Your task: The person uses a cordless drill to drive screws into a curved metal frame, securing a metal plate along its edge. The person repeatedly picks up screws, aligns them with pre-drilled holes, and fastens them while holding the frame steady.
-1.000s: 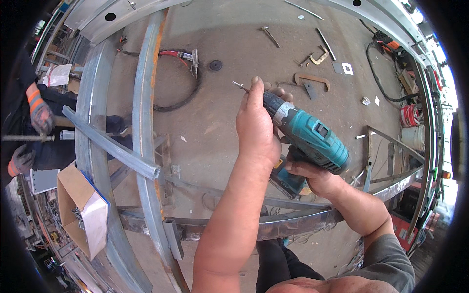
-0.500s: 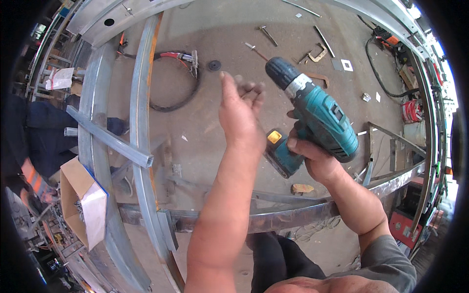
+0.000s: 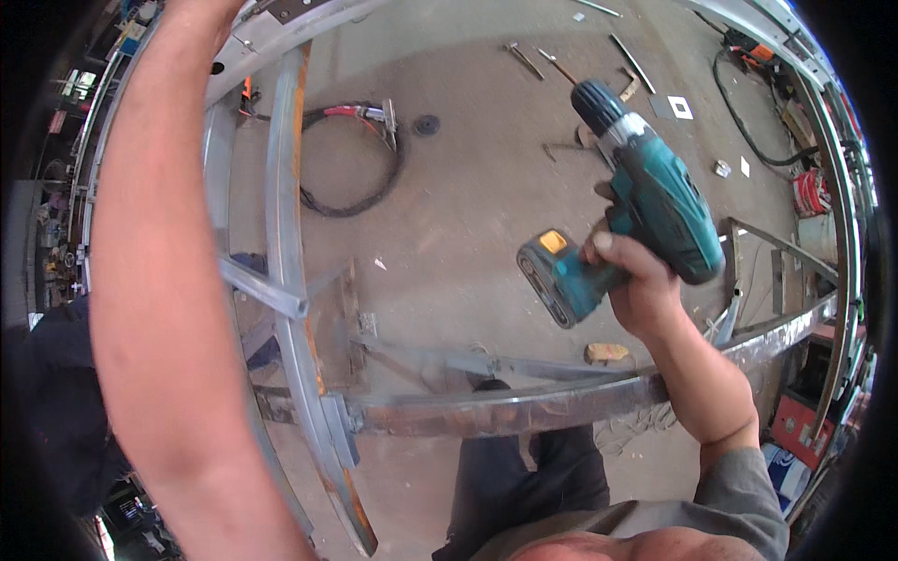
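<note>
A teal and black cordless drill (image 3: pixel 666 201) is gripped by its handle in my right hand (image 3: pixel 644 279), its battery hanging toward the left. From its chuck a thin bit points up and away to the far left. My left arm stretches up the left side, close to the camera. At the top edge, my left hand (image 3: pixel 208 7) is mostly cut off beside the pale metal beam (image 3: pixel 271 35), and its fingers do not show. Whether it touches the beam I cannot tell.
Long steel tubes (image 3: pixel 285 178) run along the left, and a rusty crossbar (image 3: pixel 505 411) spans in front of my legs. On the floor lie a coiled cable (image 3: pixel 400 168), a black disc (image 3: pixel 427 124), a hammer (image 3: pixel 524 61) and a yellowish block (image 3: pixel 607 352). A red machine (image 3: pixel 804 421) stands right.
My left hand has swung from the middle to the far upper left, mostly out of view. The drill in my right hand has shifted a little to the right.
</note>
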`<state>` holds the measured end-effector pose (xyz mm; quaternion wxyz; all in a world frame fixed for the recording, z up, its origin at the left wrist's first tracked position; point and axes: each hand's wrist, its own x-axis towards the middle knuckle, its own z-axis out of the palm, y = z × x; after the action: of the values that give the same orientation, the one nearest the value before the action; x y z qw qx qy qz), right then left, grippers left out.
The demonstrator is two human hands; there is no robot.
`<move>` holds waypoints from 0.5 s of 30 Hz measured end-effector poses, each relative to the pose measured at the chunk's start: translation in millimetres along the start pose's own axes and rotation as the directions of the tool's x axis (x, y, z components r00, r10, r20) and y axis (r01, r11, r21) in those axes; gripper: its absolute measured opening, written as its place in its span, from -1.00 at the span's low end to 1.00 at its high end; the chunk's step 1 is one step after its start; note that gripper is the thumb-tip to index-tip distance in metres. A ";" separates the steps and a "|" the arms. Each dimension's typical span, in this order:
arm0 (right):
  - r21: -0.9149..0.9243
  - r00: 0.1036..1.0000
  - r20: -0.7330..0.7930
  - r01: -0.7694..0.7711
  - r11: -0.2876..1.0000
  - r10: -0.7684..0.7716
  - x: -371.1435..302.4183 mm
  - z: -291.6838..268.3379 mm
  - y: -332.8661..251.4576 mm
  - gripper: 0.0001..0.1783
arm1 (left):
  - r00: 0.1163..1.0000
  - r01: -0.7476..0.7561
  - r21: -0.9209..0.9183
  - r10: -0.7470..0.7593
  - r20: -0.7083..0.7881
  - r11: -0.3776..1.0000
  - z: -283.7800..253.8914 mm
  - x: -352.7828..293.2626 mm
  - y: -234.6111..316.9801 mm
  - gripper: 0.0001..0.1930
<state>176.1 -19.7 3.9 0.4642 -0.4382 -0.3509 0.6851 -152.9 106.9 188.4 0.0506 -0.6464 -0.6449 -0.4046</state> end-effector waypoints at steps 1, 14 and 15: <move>-0.024 1.000 0.004 0.013 1.000 -0.013 1.6 0.2 -0.7 -0.28 | 0.990 -0.135 0.198 0.123 0.075 0.971 2.1 13.1 -22.1 -0.35; 0.010 0.993 0.090 -0.082 0.997 0.080 -20.8 4.7 15.3 -0.18 | 0.975 -0.156 0.243 0.110 0.191 0.957 22.6 77.0 -131.5 -0.35; -0.020 0.990 0.118 -0.071 0.997 0.073 -21.8 3.3 18.0 -0.21 | 0.980 -0.110 0.210 0.071 0.185 0.972 23.6 77.1 -130.6 -0.35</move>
<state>171.2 -46.3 -4.9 0.4138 -0.4129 -0.3673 0.7234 -268.7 203.2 158.4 0.0827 -0.6991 -0.6571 -0.2696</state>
